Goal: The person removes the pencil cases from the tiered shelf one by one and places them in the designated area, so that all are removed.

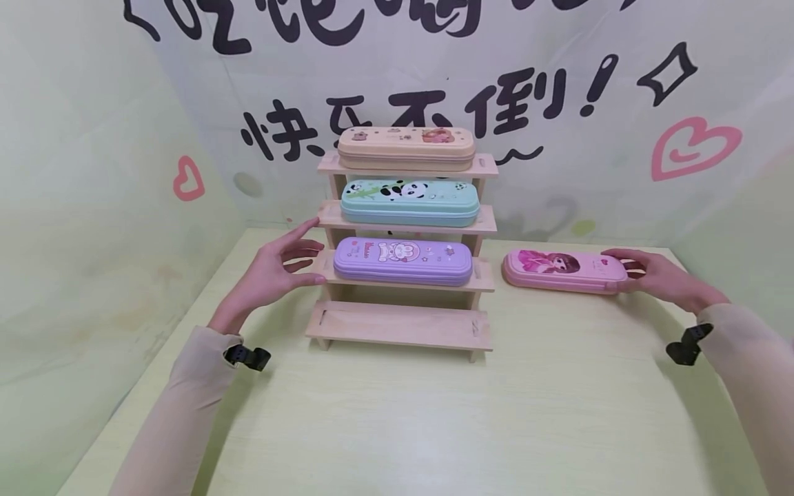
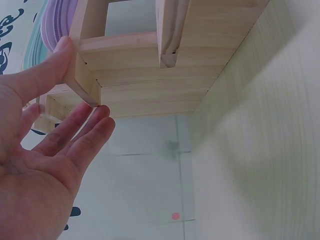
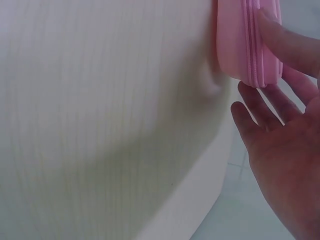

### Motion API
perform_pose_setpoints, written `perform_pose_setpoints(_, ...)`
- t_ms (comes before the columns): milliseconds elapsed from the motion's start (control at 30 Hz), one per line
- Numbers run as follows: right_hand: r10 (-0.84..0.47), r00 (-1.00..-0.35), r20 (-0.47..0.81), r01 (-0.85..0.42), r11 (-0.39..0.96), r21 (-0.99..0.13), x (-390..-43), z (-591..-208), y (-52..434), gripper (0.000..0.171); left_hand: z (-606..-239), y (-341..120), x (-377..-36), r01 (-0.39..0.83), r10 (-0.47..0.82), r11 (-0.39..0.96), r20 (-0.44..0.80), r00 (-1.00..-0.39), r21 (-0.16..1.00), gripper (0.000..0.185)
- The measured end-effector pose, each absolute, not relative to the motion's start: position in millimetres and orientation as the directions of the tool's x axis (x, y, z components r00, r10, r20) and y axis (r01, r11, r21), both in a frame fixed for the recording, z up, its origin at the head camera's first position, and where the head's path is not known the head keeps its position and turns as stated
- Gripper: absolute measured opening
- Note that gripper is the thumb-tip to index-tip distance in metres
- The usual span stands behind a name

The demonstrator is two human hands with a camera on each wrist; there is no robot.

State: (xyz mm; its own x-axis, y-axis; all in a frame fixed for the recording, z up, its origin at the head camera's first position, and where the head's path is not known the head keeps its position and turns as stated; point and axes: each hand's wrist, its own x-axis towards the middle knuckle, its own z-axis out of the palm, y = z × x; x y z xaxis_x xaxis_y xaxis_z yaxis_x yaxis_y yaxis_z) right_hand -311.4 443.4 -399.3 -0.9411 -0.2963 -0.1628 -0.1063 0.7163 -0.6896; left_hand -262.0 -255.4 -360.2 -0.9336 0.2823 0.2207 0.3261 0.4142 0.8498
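A stepped wooden display rack (image 1: 400,322) stands on the table with a pencil case on each of its three upper tiers: purple (image 1: 403,262), mint with pandas (image 1: 409,203) and cream (image 1: 406,148). My left hand (image 1: 279,265) grips the rack's left end, thumb at the purple case's tier and index finger reaching up to the tier above. In the left wrist view, its fingertips (image 2: 102,112) meet the tier's lower corner. To the rack's right lies a pink pencil case (image 1: 558,271) with a doll print. My right hand (image 1: 657,275) holds its right end, thumb on the zippered side (image 3: 255,45).
The lowest rack tier bears no case. The pale wooden table (image 1: 397,420) stretches in front of the rack. Behind it hangs a white backdrop (image 1: 558,172) with dark lettering and pink hearts, and side walls rise at left and right.
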Motion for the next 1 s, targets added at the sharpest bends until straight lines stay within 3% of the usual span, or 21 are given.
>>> perform_pose_setpoints(1000,-0.287,-0.936,-0.203,-0.080,0.736,-0.673,-321.4,-403.2,439.6,0.085,-357.4,-254.8,-260.2,0.318,0.283,0.420,0.210,-0.936,0.850,0.102)
